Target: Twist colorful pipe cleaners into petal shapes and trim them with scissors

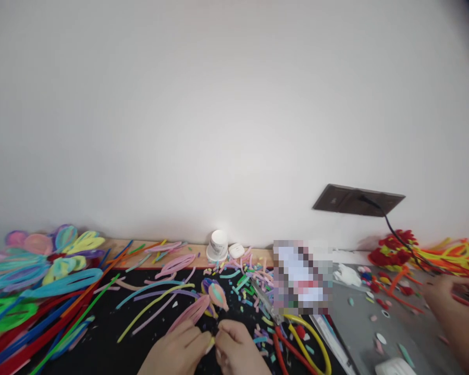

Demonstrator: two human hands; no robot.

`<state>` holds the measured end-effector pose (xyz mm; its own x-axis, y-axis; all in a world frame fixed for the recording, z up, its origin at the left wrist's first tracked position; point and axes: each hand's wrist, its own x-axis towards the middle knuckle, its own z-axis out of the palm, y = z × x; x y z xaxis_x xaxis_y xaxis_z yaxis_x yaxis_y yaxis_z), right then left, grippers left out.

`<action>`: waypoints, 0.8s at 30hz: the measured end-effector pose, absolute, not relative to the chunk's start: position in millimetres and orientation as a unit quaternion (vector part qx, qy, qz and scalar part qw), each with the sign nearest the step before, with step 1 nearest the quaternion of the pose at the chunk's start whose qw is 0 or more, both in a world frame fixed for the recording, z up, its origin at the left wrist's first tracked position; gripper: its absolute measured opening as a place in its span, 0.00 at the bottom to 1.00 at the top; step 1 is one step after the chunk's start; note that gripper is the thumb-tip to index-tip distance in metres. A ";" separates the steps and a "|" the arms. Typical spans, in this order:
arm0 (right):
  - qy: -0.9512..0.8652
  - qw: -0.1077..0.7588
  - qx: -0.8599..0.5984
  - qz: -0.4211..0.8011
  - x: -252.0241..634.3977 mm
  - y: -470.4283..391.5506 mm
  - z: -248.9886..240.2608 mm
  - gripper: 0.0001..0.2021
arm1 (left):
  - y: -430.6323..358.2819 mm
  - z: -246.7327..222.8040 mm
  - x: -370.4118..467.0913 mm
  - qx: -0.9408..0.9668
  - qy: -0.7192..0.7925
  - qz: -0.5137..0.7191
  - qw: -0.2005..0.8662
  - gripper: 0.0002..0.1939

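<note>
My left hand [177,346] and my right hand [236,346] meet at the bottom middle, fingers pinched together. A small yellow fuzzy tip, like a pipe cleaner end [211,342], pokes out between the left fingertips. What my right fingers pinch is hidden. Just beyond the hands lie pink pipe cleaner loops [191,312] and a small bundle of peach, purple and yellow loops [218,296]. Whether these join the held piece I cannot tell. Loose pipe cleaners [152,310] in yellow, blue and lilac spread to the left on the black mat [105,333].
Colourful pipe cleaner flowers [42,260] fill the far left. Many cut bits [244,284], a paper cup [219,245] and a white case [236,251] lie ahead. Yellow-handled and red-handled cutting tools [316,338] lie right, by a pixelated patch [303,276]. Another person's hand [445,307] is far right.
</note>
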<state>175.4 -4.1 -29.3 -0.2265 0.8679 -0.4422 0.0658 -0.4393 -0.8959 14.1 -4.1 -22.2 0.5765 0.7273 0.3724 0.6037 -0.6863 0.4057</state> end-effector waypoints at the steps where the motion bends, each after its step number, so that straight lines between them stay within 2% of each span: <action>1: -0.436 0.315 -0.539 0.648 174.2 -5.3 -26.8 0.18 | -4.9 -22.0 14.4 0.874 0.389 0.255 0.137 0.13; 5: -0.514 0.375 -0.500 0.587 172.5 -10.5 -8.7 0.15 | -5.6 -12.0 17.8 0.838 0.399 0.252 0.274 0.13; 7: -0.565 0.397 -0.470 0.549 173.2 -13.2 1.2 0.15 | -5.3 -5.5 20.9 0.786 0.391 0.269 0.395 0.17; 11: -0.656 0.396 -0.466 0.442 175.7 -18.6 16.7 0.15 | -8.4 -1.6 25.2 0.569 0.343 0.300 0.685 0.19; 14: -0.706 0.375 -0.459 0.387 175.4 -21.4 25.4 0.15 | -12.7 -4.4 23.7 0.450 0.288 0.309 0.786 0.17; 18: -0.726 0.348 -0.468 0.365 181.0 -22.7 34.5 0.14 | -12.2 -5.8 21.9 0.443 0.277 0.325 0.789 0.17; 20: -0.719 0.331 -0.505 0.344 195.9 -24.0 36.6 0.12 | -9.4 -5.3 22.9 0.488 0.310 0.335 0.744 0.18; 23: -0.680 0.285 -0.616 0.276 236.1 -30.2 34.9 0.03 | -6.0 -4.8 25.0 0.557 0.368 0.339 0.663 0.21; 24: -0.662 0.264 -0.660 0.239 251.5 -33.6 33.2 0.04 | -5.5 -4.7 25.6 0.572 0.381 0.340 0.642 0.21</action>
<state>251.5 -33.6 33.2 0.0100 0.9994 0.0342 0.7473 0.0153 -0.6643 25.6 -5.5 -4.7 0.4783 0.8723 -0.1018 -0.0001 0.1160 0.9932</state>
